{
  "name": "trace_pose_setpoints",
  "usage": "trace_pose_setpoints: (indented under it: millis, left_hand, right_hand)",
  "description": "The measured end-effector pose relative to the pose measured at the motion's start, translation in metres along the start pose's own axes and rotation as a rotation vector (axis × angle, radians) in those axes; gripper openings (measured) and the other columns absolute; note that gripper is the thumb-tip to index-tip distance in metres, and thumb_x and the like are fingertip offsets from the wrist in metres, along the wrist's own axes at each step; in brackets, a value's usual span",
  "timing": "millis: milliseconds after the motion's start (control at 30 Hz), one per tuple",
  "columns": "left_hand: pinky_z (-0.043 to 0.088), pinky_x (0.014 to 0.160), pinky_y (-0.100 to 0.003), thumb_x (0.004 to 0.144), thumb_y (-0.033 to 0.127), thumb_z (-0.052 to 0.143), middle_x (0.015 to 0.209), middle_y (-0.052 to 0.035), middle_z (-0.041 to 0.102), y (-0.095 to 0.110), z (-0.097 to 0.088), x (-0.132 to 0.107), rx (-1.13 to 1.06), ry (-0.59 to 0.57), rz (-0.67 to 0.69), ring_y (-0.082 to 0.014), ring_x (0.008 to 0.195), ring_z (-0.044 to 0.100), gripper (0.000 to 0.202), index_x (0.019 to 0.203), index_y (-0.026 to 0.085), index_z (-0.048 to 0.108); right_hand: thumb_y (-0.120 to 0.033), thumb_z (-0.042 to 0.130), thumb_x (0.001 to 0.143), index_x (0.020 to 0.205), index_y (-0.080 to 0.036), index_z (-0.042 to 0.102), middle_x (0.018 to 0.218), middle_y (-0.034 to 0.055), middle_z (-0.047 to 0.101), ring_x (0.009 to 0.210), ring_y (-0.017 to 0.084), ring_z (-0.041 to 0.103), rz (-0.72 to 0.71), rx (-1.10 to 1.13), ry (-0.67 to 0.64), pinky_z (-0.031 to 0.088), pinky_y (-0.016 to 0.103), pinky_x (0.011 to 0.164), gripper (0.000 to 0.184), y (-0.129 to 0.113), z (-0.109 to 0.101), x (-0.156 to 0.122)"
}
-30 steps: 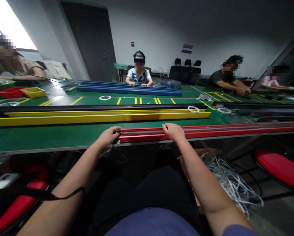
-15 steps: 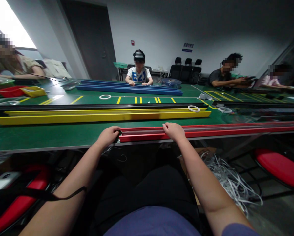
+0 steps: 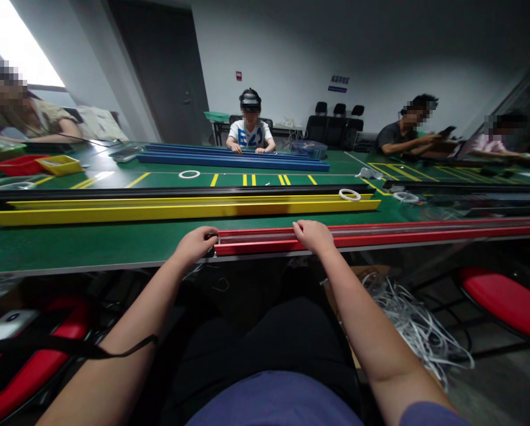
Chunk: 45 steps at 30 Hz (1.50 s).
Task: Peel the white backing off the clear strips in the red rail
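Note:
A long red channel profile (image 3: 380, 235) lies along the front edge of the green table (image 3: 91, 245). My right hand (image 3: 314, 235) is closed over it, thumb and fingers gripping its walls a little way in from the left end. At that left end my left hand (image 3: 196, 243) is closed in a pinch around a small dark piece, too hidden to name, which touches the channel's end. Just behind lies a yellow channel profile (image 3: 194, 211), with a white ring of cable (image 3: 349, 195) resting near its right end.
Black profiles (image 3: 180, 192) lie behind the yellow one, blue profiles (image 3: 233, 161) farther back. Red (image 3: 19, 165) and yellow trays (image 3: 60, 165) stand at left. Several people sit around the table. Below right are tangled white cables (image 3: 407, 325) and a red stool (image 3: 507, 302).
My left hand has shifted very slightly at the channel's end; my right hand stays in place. At the back right, a person has raised a dark device.

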<state>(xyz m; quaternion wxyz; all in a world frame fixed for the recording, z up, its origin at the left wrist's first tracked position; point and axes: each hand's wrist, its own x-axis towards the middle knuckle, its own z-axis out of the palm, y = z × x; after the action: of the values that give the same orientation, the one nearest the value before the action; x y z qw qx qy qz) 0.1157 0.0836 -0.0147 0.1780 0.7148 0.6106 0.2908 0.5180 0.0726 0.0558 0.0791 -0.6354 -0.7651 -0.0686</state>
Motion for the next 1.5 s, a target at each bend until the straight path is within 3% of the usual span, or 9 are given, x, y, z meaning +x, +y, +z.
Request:
trace_pose_setpoints:
  millis: [167,367,667,967,1300,1500]
  left_hand:
    - [0.051,0.096,-0.033,0.080,0.053,0.063,0.119,-0.0056,0.076,-0.007,0.000,0.004,-0.060,-0.052,0.059,-0.0259,0.110,0.069,0.033,0.089,0.025,0.078]
    - [0.052,0.089,-0.035,0.079,0.057,0.065,0.100,-0.0065,0.078,-0.006,0.000,0.001,-0.061,-0.008,0.000,-0.0260,0.096,0.071,0.035,0.084,0.024,0.076]
    - [0.051,0.087,-0.035,0.082,0.055,0.063,0.100,-0.0074,0.078,0.004,-0.002,-0.009,-0.039,0.018,-0.025,-0.0255,0.097,0.070,0.033,0.088,0.024,0.075]
    - [0.048,0.094,-0.034,0.082,0.051,0.063,0.102,-0.0079,0.075,0.012,0.000,-0.015,-0.058,0.060,0.034,-0.0242,0.100,0.067,0.030,0.081,0.022,0.071]
    - [0.046,0.070,-0.031,0.072,0.051,0.069,0.078,-0.0052,0.074,0.040,-0.005,-0.019,-0.166,0.055,-0.220,-0.0208,0.072,0.064,0.030,0.073,0.020,0.071]
    - [0.039,0.057,-0.029,0.068,0.053,0.071,0.068,-0.0061,0.070,0.045,-0.004,-0.019,-0.249,0.060,-0.338,-0.0183,0.062,0.058,0.034,0.071,0.019,0.071]
  right_hand:
    - [-0.051,0.026,0.110,0.099,-0.023,0.073,0.102,0.0077,0.076,0.092,0.022,0.070,0.008,0.003,-0.011,0.043,0.028,0.078,0.056,0.000,-0.001,0.000]
    - [-0.051,0.026,0.110,0.098,-0.024,0.072,0.103,0.0065,0.076,0.093,0.022,0.070,0.010,0.002,-0.014,0.043,0.028,0.077,0.055,0.000,-0.002,-0.001]
    - [-0.050,0.026,0.111,0.101,-0.023,0.074,0.105,0.0078,0.076,0.094,0.022,0.070,0.017,0.001,-0.030,0.044,0.028,0.079,0.056,-0.002,-0.006,-0.002]
    - [-0.051,0.027,0.110,0.100,-0.023,0.074,0.104,0.0074,0.076,0.092,0.022,0.070,0.011,0.010,-0.013,0.043,0.029,0.077,0.056,-0.002,-0.005,-0.002]
    - [-0.052,0.028,0.110,0.096,-0.023,0.073,0.101,0.0072,0.076,0.091,0.022,0.069,0.009,0.012,0.000,0.040,0.028,0.073,0.055,-0.001,-0.002,-0.002]
    - [-0.050,0.028,0.111,0.097,-0.023,0.073,0.102,0.0073,0.076,0.092,0.022,0.069,0.005,0.013,0.004,0.039,0.028,0.073,0.054,-0.001,-0.004,-0.003]
